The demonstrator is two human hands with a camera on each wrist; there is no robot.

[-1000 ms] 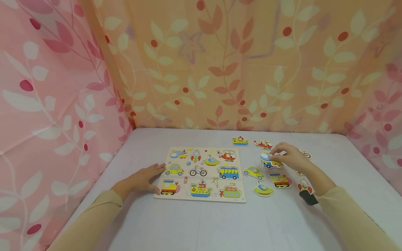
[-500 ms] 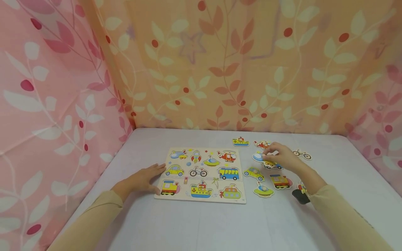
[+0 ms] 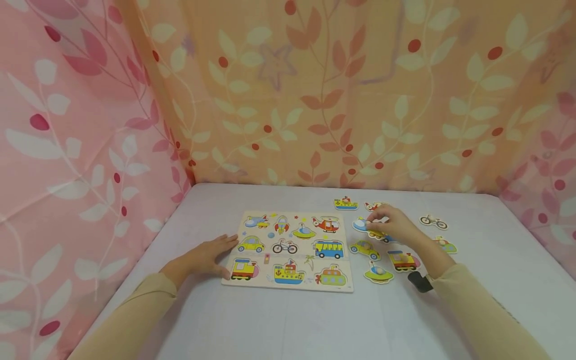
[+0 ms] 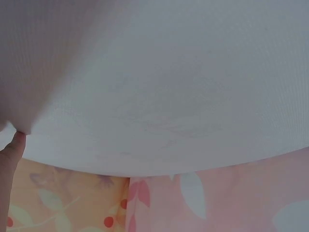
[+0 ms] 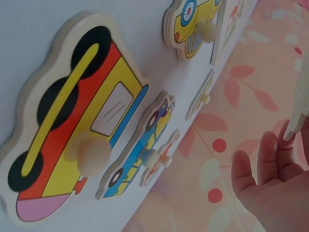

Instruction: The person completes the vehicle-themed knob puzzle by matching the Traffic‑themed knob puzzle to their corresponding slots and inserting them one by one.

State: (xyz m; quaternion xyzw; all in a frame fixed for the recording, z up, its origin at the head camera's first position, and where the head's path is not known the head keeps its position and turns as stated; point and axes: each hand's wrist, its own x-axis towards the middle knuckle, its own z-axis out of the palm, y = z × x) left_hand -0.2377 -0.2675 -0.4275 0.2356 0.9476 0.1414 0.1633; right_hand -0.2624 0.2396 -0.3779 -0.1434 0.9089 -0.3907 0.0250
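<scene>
My right hand (image 3: 398, 226) pinches an airplane puzzle piece (image 3: 360, 224) above the table, over part of the bus piece (image 3: 389, 240). Only a pale edge of the held piece (image 5: 300, 92) shows beside the fingers in the right wrist view. A light wooden puzzle board (image 3: 292, 287) printed with vehicles lies flat on the left. Beside its left edge my left hand (image 3: 204, 257) rests, fingers extended, the thumb at the lower-left corner. In the left wrist view one finger of the left hand (image 4: 13, 152) is seen at the far left.
Loose knobbed pieces lie right of the board: ship (image 3: 345, 203), helicopter (image 3: 372, 205) partly hidden, car (image 3: 365, 249), flying saucer (image 3: 379, 273), train (image 3: 402, 261), bicycle (image 3: 433, 221) and submarine (image 3: 445, 244). A dark object (image 3: 419, 282) is at the right wrist. Floral cloth (image 3: 315, 100) surrounds the white table.
My right hand has moved left with the airplane piece, toward the board, uncovering the bicycle and submarine pieces. My left hand stays in place.
</scene>
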